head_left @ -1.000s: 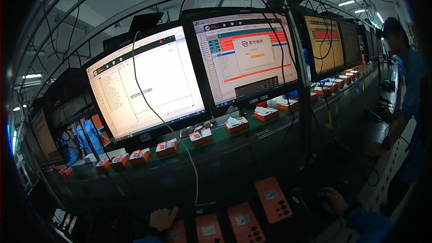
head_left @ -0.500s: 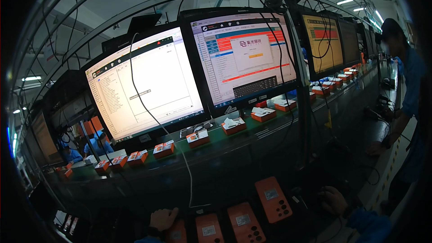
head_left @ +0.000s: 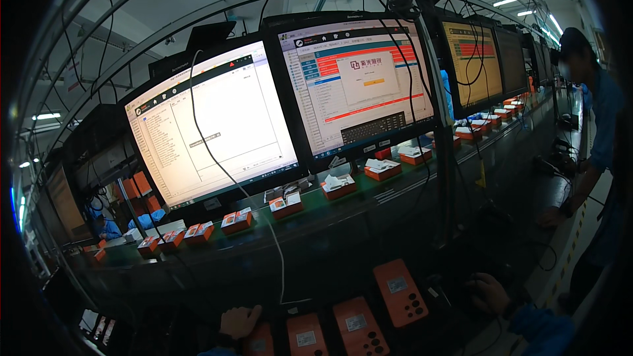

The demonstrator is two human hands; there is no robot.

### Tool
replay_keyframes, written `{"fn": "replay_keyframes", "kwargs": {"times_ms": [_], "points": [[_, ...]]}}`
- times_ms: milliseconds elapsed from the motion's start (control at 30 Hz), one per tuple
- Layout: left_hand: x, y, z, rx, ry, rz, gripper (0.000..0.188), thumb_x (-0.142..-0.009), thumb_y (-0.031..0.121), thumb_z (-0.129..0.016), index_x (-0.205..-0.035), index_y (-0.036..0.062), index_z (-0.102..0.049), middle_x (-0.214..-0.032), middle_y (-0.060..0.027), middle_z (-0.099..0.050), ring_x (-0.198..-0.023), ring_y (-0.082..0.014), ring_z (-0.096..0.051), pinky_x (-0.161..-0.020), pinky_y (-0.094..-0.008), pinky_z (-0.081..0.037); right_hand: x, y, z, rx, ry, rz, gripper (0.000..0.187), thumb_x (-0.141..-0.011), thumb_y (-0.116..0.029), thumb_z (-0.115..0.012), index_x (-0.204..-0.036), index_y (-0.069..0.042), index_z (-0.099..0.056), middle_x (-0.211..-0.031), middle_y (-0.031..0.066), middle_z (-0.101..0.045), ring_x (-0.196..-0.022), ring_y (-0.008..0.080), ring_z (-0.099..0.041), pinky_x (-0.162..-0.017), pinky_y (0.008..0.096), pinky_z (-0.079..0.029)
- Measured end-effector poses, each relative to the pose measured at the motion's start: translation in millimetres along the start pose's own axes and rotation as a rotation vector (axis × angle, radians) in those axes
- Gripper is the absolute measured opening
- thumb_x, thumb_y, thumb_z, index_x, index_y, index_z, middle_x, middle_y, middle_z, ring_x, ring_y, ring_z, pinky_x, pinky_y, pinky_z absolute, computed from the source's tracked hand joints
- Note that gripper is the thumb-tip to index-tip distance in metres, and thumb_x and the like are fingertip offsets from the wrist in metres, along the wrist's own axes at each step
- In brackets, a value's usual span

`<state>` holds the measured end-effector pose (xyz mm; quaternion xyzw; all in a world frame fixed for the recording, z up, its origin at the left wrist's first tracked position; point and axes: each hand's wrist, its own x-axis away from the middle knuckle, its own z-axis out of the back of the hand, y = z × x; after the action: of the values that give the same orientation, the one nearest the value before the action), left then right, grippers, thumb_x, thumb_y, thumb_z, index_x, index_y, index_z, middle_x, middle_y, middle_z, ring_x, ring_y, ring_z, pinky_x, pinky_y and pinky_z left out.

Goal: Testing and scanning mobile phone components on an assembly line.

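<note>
Several orange phone-shaped devices with pale labels and dark round camera rings lie in a row in front of me. My left hand [head_left: 239,321] rests beside the upper end of the leftmost device [head_left: 259,341], its thumb apart and nothing seen in it. To the right lie a second device [head_left: 305,335], a third [head_left: 357,323] and, set farther forward, another [head_left: 400,293]. My right hand [head_left: 489,293] is right of that one, fingers curled down over something dark that I cannot make out.
Two lit monitors [head_left: 211,125] [head_left: 359,86] stand ahead. Behind the bench a green conveyor belt [head_left: 310,214] carries several orange-and-white boxes [head_left: 287,206]. A white cable [head_left: 280,270] hangs down in front. A person in blue [head_left: 597,125] stands at right; a metal post [head_left: 438,79] rises nearby.
The boxes on the belt have shifted slightly left. Blue sleeves behind the left monitor have changed position. My two hands and the orange devices stay where they were.
</note>
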<state>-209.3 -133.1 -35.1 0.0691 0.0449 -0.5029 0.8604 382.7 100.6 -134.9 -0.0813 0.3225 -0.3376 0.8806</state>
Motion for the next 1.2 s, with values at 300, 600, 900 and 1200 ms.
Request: {"fn": "replay_keyframes", "kwargs": {"times_ms": [300,600,900,1200], "points": [[-1,-2,-3,0.018,0.018,0.010,0.056,-0.095,0.053,-0.037,-0.088,0.0088,-0.071,-0.085,-0.0187,-0.069,-0.080,-0.0414,-0.065,-0.073,-0.0522,-0.051,-5,-5,2,-0.014,-0.007,0.010,0.040,-0.078,-0.018,-0.066,-0.114,-0.003,-0.058,-0.130,0.0219,-0.050,-0.118,0.0412,-0.050,-0.098,0.0458,-0.045],[6,-5,6,-0.017,-0.003,-0.053,0.050,-0.097,0.049,-0.036,-0.100,0.0115,-0.069,-0.088,-0.0192,-0.068,-0.081,-0.0412,-0.065,-0.072,-0.0526,-0.051,-5,-6,-6,-0.006,-0.005,0.007,0.041,-0.079,-0.020,-0.066,-0.116,-0.003,-0.058,-0.131,0.0219,-0.050,-0.119,0.0405,-0.050,-0.099,0.0455,-0.044],[-5,-9,-5,-0.157,-0.020,-0.267,0.036,-0.098,0.026,-0.039,-0.131,0.0236,-0.053,-0.096,-0.0167,-0.065,-0.089,-0.0363,-0.065,-0.070,-0.0493,-0.052,10,48,-33,-0.025,0.060,0.142,0.053,-0.079,-0.024,-0.063,-0.127,-0.004,-0.054,-0.127,0.0226,-0.054,-0.120,0.0409,-0.051,-0.101,0.0460,-0.041],[-1,1,0,0.101,-0.033,-0.020,0.057,-0.097,0.056,-0.031,-0.105,0.0169,-0.073,-0.100,-0.0149,-0.070,-0.096,-0.0344,-0.065,-0.086,-0.0454,-0.050,6,1,-1,0.090,0.073,0.089,0.038,-0.090,-0.007,-0.056,-0.126,0.001,-0.051,-0.131,0.0223,-0.051,-0.123,0.0411,-0.046,-0.106,0.0437,-0.034]]}}
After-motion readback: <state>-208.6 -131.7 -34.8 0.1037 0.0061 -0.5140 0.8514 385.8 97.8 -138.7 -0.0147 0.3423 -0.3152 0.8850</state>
